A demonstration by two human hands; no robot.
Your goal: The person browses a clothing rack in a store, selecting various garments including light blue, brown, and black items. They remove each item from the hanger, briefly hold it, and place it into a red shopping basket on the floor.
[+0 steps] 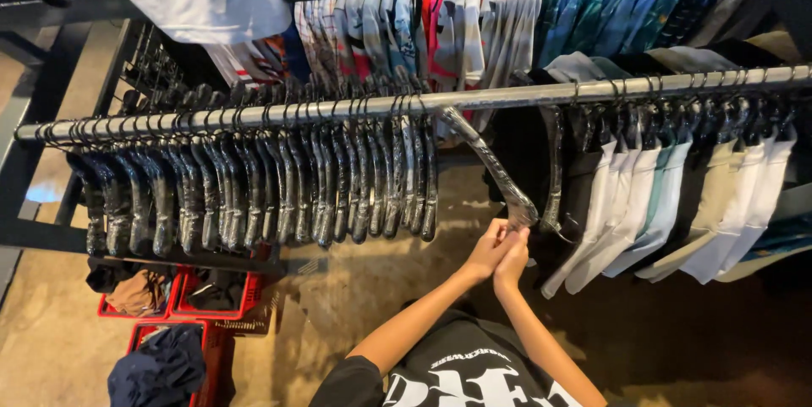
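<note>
**A:** What frames the scene?

**B:** A long grey metal rail [474, 96] crosses the view. To the left hangs a tight row of empty black plastic hangers wrapped in clear film [254, 187]; to the right, pale folded garments [677, 204] crowd together. Between them a gap opens over the bare brown concrete floor [364, 288], and that is where both arms reach. Red plastic crates of dark clothing [203, 322] sit low at left, well apart from the hands.

**A:** And the hands?

**B:** The left hand [485, 252] and right hand [512, 259] touch each other, fingers pressed together. The grip pinches the lower end of one film-wrapped black hanger [495, 172], which slants down from the rail and lies above the fingers, its hook on the bar.
</note>
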